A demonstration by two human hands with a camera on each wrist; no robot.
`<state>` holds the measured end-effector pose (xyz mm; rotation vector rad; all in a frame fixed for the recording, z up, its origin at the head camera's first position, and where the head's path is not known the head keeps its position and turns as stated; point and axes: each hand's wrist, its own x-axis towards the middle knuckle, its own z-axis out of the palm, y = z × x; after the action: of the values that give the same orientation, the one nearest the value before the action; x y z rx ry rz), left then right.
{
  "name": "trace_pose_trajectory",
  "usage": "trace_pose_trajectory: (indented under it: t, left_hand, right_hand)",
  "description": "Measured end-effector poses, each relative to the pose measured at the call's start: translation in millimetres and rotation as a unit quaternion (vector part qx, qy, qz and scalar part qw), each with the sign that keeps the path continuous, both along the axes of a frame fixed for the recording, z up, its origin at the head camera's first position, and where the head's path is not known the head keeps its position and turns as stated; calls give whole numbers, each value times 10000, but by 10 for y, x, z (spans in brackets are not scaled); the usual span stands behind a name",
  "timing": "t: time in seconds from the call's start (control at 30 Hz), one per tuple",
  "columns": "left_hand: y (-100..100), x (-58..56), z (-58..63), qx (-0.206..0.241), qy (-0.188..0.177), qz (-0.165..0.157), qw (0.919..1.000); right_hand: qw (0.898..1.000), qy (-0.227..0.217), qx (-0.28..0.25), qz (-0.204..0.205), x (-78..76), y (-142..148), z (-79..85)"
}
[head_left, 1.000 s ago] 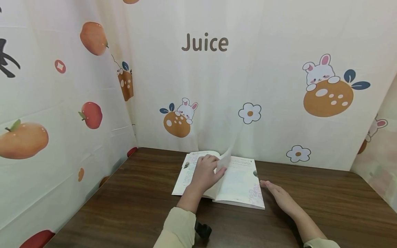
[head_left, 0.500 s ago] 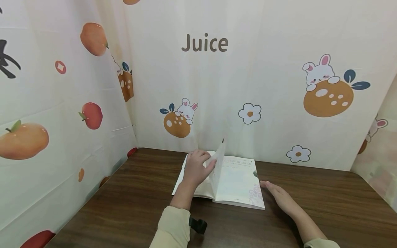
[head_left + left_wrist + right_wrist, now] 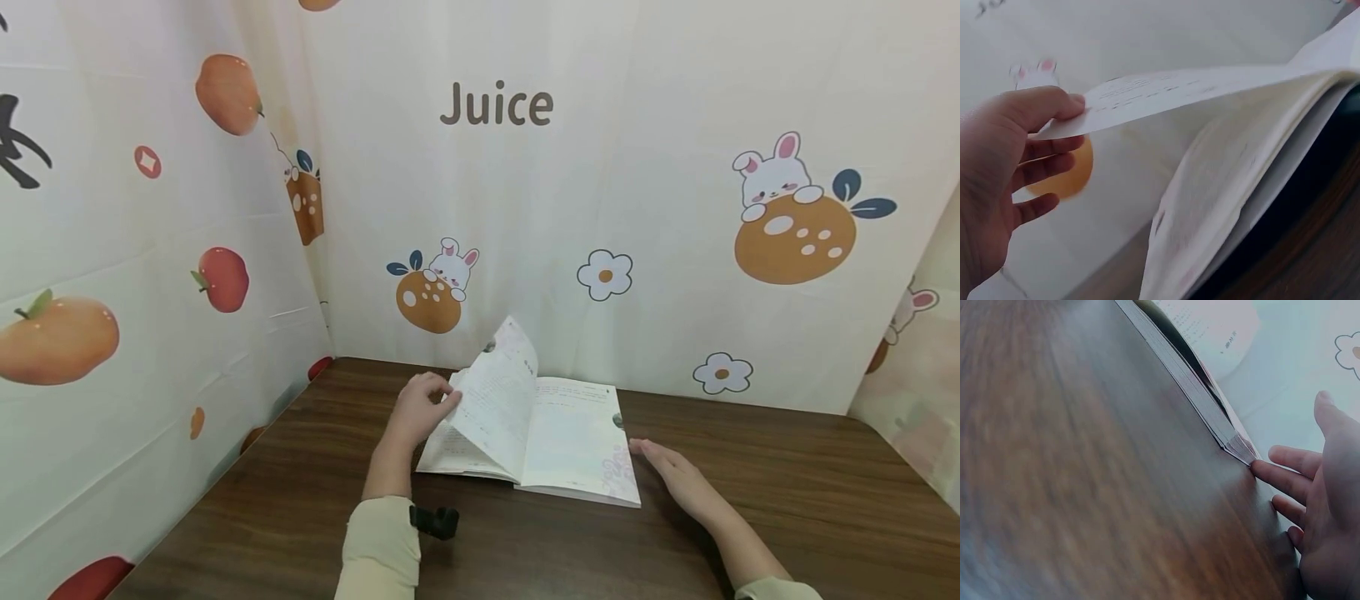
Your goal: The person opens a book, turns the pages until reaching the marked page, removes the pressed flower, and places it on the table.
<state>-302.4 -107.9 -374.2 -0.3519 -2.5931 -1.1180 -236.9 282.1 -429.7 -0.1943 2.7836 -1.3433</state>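
An open book (image 3: pixel 573 433) lies on the table, printed pages facing up. My left hand (image 3: pixel 422 408) pinches the corner of one raised page (image 3: pixel 498 400) between thumb and fingers, left of the spine. In the left wrist view the thumb of the left hand (image 3: pixel 1016 150) presses on top of that page (image 3: pixel 1147 94), which stretches back to the spine; the lower fingers curl loosely beneath. My right hand (image 3: pixel 678 479) rests on the table by the book's right edge, fingers extended. The right wrist view has fingertips (image 3: pixel 1261 467) right at the corner of the book (image 3: pixel 1179 375).
The table (image 3: pixel 300 467) has a dark wood-grain top. Behind it hangs a pale curtain (image 3: pixel 525 192) printed with rabbits, oranges and flowers, and another printed curtain (image 3: pixel 150 333) hangs along the left. A black strap with a small device (image 3: pixel 435 522) sits at the left wrist.
My left hand has moved left, swinging the page from upright over the spine down toward the left side of the book. The right hand has stayed in place.
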Motion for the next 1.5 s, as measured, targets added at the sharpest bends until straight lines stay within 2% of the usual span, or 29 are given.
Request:
trace_pose_trajectory:
  t: [0.13, 0.27, 0.4, 0.73, 0.83, 0.93, 1.03, 1.13, 1.23, 1.3, 1.4, 1.5]
  left_hand:
    - [-200, -37, -198, 75, -857, 47, 9963]
    - [-313, -43, -350, -249, -1677, 86, 9855]
    - [-347, -40, -430, -688, -1957, 33, 9782]
    - [-291, -25, -436, -1184, -2062, 276, 9709]
    - [-264, -42, -436, -1298, -1946, 250, 9719]
    - [-170, -68, -406, -1245, -1665, 162, 9780]
    - [11, -82, -365, -1113, -1220, -123, 9862]
    - [240, -79, -342, -1099, -729, -708, 9887]
    - [457, -53, -340, -1347, -452, -1356, 9805]
    - [575, -28, -354, -1585, -397, -1638, 9729]
    - [685, 9, -399, -1908, -535, -1831, 9629]
    - [727, 34, -437, -2097, -753, -1806, 9580]
  right_hand:
    - [10000, -34, -19, 7, 8, 1, -1]
    - [10000, -37, -36, 37, 13, 4, -8]
    - [9999, -117, 65, -7, 15, 4, -14]
    - [9994, -142, 327, -13, 11, 12, -30]
    - [9993, -182, 329, 0, 13, 14, -28]
    - [9991, -213, 356, -7, 13, 18, -37]
    - [9990, -252, 375, -31, 14, 19, -42]
    - [9989, -280, 379, -51, 13, 20, -41]
    - [9988, -302, 384, -60, 14, 18, -42]
    - [9988, -296, 381, -72, 17, 16, -40]
    - [9988, -286, 384, -81, 23, 12, -35]
    - [9989, -260, 379, -82, 25, 11, -27]
